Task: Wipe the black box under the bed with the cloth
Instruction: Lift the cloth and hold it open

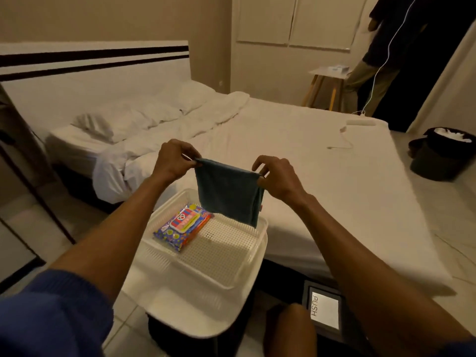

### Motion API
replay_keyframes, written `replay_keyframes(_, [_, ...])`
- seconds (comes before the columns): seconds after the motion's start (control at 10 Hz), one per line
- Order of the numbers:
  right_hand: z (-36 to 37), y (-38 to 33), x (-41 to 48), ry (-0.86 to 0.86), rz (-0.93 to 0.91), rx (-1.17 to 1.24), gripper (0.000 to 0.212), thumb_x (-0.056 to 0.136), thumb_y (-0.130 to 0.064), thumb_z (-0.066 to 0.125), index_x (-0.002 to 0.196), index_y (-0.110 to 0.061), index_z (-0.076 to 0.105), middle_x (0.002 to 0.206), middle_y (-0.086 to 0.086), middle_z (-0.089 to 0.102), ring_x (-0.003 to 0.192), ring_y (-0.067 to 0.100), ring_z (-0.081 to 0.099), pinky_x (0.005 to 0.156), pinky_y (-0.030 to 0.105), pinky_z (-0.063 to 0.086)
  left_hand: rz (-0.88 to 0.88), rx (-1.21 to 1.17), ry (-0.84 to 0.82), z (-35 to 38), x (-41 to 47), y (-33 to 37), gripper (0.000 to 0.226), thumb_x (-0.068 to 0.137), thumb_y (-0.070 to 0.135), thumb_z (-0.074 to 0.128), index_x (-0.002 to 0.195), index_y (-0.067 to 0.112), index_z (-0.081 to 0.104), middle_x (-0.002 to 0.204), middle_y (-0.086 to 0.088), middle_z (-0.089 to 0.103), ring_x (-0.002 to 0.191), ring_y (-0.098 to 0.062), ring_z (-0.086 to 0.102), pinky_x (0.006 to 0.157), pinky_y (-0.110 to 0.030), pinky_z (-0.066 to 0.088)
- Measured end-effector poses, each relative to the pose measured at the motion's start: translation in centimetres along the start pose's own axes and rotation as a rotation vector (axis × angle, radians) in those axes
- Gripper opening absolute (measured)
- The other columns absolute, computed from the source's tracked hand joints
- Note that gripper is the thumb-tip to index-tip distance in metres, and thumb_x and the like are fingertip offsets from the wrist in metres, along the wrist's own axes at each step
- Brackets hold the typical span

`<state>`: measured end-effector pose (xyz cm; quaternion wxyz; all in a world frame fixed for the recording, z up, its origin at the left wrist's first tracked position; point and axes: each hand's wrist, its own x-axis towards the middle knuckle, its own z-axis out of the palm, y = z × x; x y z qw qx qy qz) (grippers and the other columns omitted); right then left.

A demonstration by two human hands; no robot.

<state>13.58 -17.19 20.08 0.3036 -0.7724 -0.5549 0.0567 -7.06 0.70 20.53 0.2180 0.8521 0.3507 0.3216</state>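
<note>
- The person stands at the side of the bed [322, 163], both arms stretched out in front.
- The left hand [172, 161] pinches one top corner of a dark teal cloth [228, 193] between thumb and fingers; the right hand [279, 176] pinches the other top corner the same way.
- The cloth hangs folded and slack between the two hands, its lower edge dangling just above the far rim of a white perforated tray [219, 253].
- In the tray lies a colourful pack of wipes [184, 226], toward its left side, just beside the hanging cloth.
- The tray sits on a white-topped stand [180, 305] beside the bed.
- Low at the bed's edge, near the person's knee, is a black box [324, 310] with a pale panel reading "PUSH"; it sits on the floor, partly hidden by the right forearm.
- A dark bin [440, 155] stands on the floor beyond the far side of the bed.
</note>
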Motion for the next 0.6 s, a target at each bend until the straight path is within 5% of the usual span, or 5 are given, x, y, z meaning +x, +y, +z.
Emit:
replay_keyframes(0.1, [4.4, 0.6, -2.4, -0.107, 0.041, -0.007, 0.041, 0.088, -0.007, 0.069, 0.125, -0.022, 0.06, 0.108, 0.004, 0.073, 0.092, 0.022, 0.067, 0.081, 0.035, 0.058, -0.047, 0.061, -0.135, 1.5, -2.4, -3.7, 0.015, 0.069, 0.004, 0.083, 0.082, 0.009, 0.076, 0.075, -0.005, 0.071, 0.067, -0.011, 0.066, 0.066, -0.015, 0.052])
replay_keyframes(0.2, [10.1, 1.9, -6.4, -0.304, 0.04, -0.123, 0.036, 0.082, -0.009, 0.065, 0.116, -0.02, 0.068, 0.107, 0.006, 0.075, 0.102, 0.029, 0.067, 0.083, 0.035, 0.052, -0.074, 0.267, -0.405, 4.0, -6.3, -8.1, 0.016, 0.062, 0.01, 0.084, 0.072, 0.019, 0.076, 0.068, 0.003, 0.071, 0.065, -0.01, 0.066, 0.061, -0.022, 0.052])
replay_keyframes(0.4, [16.9, 1.2, -11.4, -0.641, -0.046, -0.215, 0.021, 0.086, -0.021, 0.067, 0.102, -0.011, 0.076, 0.108, 0.014, 0.074, 0.103, 0.035, 0.067, 0.083, 0.036, 0.051, -0.165, 0.57, -0.848, 7.7, -11.4, -11.4, 0.022, 0.066, 0.014, 0.075, 0.087, 0.021, 0.076, 0.083, -0.001, 0.073, 0.074, -0.016, 0.062, 0.073, -0.032, 0.054])
replay_keyframes(0.6, [15.8, 0.8, -11.2, -0.682, -0.009, -0.138, 0.023, 0.082, -0.01, 0.068, 0.104, -0.008, 0.077, 0.106, 0.012, 0.076, 0.1, 0.029, 0.07, 0.082, 0.03, 0.051, -0.22, 0.708, -0.942, 8.2, -10.5, -8.5, 0.029, 0.073, 0.028, 0.072, 0.094, 0.009, 0.067, 0.1, -0.013, 0.07, 0.094, -0.028, 0.067, 0.071, -0.03, 0.047])
